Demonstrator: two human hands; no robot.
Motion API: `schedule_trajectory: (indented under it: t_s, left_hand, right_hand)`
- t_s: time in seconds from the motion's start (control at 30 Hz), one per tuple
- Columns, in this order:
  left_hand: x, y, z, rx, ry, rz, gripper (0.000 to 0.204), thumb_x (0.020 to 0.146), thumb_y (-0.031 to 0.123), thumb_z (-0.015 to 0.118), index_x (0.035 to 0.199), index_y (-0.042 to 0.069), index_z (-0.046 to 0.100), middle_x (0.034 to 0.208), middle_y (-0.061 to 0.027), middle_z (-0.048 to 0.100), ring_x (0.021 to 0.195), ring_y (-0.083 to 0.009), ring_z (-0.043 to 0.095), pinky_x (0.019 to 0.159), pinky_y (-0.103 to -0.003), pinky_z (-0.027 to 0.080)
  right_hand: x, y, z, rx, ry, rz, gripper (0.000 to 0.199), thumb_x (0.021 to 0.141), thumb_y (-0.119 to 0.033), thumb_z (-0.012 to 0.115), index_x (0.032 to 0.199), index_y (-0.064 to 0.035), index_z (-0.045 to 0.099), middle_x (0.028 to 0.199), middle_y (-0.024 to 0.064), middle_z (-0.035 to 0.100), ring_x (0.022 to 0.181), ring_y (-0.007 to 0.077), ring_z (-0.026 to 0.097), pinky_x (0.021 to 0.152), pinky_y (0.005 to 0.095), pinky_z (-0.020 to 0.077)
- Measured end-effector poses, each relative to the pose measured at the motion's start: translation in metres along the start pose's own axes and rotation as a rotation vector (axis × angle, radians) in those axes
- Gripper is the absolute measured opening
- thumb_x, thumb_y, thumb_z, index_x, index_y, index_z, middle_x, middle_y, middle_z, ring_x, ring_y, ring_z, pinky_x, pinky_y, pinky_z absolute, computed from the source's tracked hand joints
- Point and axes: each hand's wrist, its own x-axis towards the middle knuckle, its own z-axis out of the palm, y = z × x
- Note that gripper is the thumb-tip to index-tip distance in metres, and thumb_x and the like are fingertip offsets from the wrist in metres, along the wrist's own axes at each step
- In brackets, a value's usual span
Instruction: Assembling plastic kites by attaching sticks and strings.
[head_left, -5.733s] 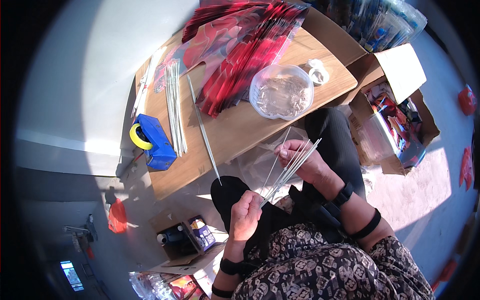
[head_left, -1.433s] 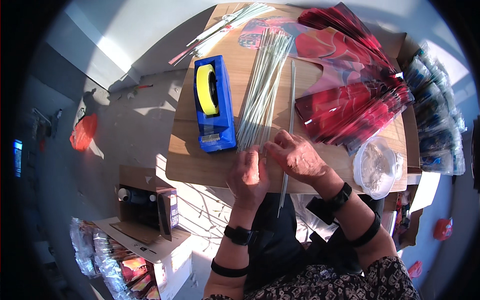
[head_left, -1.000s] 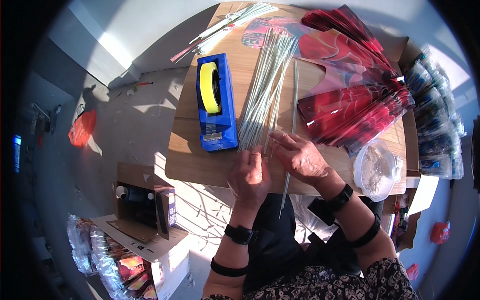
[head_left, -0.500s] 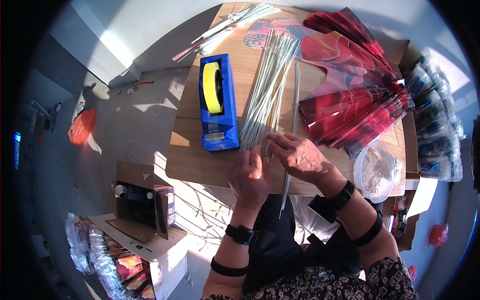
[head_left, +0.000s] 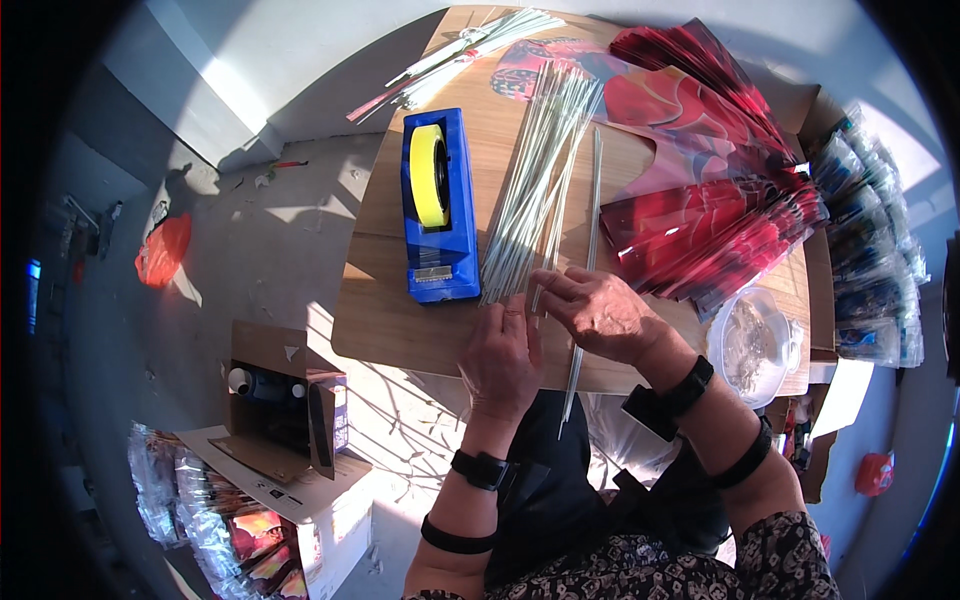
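Observation:
A loose bundle of thin pale rods lies lengthwise on the table, its near ends at my hands. My left hand is closed at the bundle's near end, fingers curled; whatever they pinch is hidden. Beside it, my right hand has its thumb and fingertips pressed together on the near end of a thin rod at the bundle's right side. One separate rod runs under my right hand and sticks out past the table's near edge. A blue tape dispenser with a yellow tape roll stands left of the bundle.
Fanned red printed plastic sheets cover the table's right side. A clear plastic tub sits at the near right corner. More rods lie at the far left. An opened cardboard box and packed bags flank the table.
Both hands stay at the rods' near ends with only slight finger movement. My right forearm has shifted a little to the right.

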Motion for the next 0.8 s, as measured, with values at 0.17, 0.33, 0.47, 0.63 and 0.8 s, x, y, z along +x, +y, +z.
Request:
schedule_trajectory:
  t_s: [0.17, 0.33, 0.47, 0.63, 0.8]
  left_hand:
    - [0.0018, 0.0034, -0.0006, -0.015, -0.008, -0.013, 0.025, 0.084, 0.017, 0.058, 0.107, 0.007, 0.058, 0.085, -0.0107, 0.057, 0.074, -0.0313, 0.06, 0.063, -0.04, 0.049]
    - [0.001, 0.0008, 0.0, 0.01, -0.005, -0.012, 0.026, 0.084, 0.018, 0.058, 0.108, 0.007, 0.058, 0.085, -0.0105, 0.057, 0.073, -0.0313, 0.06, 0.063, -0.04, 0.049]
    - [0.0008, -0.0002, 0.0014, 0.019, -0.009, -0.009, 0.027, 0.084, 0.018, 0.058, 0.108, 0.007, 0.058, 0.085, -0.0106, 0.058, 0.072, -0.0316, 0.06, 0.062, -0.04, 0.049]
    - [0.0017, -0.0001, 0.0027, 0.012, 0.043, 0.003, 0.03, 0.085, 0.019, 0.057, 0.112, 0.006, 0.057, 0.087, -0.011, 0.059, 0.073, -0.0315, 0.061, 0.062, -0.039, 0.05]
    - [0.0026, 0.0012, -0.0001, 0.046, -0.019, -0.013, 0.031, 0.085, 0.02, 0.056, 0.113, 0.006, 0.057, 0.088, -0.0107, 0.059, 0.074, -0.0304, 0.061, 0.062, -0.039, 0.05]
  right_hand:
    - [0.0008, 0.0049, -0.0012, -0.062, -0.02, -0.08, 0.024, 0.069, -0.006, 0.061, 0.092, -0.0024, 0.06, 0.116, 0.0107, 0.057, 0.082, 0.0232, 0.06, 0.07, 0.0319, 0.0532]
    - [0.0075, 0.005, -0.0062, -0.03, 0.002, -0.145, 0.022, 0.072, -0.01, 0.06, 0.09, 0.002, 0.061, 0.096, 0.0088, 0.056, 0.076, 0.0214, 0.059, 0.068, 0.0314, 0.0528]
    - [0.0062, 0.0057, -0.0061, -0.009, -0.067, -0.122, 0.018, 0.073, -0.007, 0.059, 0.091, -0.0014, 0.061, 0.11, 0.0119, 0.057, 0.078, 0.023, 0.058, 0.067, 0.0331, 0.052]
    - [0.0083, 0.005, -0.0045, 0.011, 0.062, -0.148, 0.019, 0.071, -0.009, 0.06, 0.087, 0.002, 0.059, 0.088, 0.0089, 0.053, 0.078, 0.0229, 0.059, 0.069, 0.0334, 0.052]
    - [0.0097, 0.0052, -0.0073, 0.02, -0.011, -0.132, 0.02, 0.071, -0.009, 0.059, 0.089, 0.0015, 0.059, 0.093, 0.0089, 0.055, 0.082, 0.0225, 0.059, 0.073, 0.0322, 0.0517]
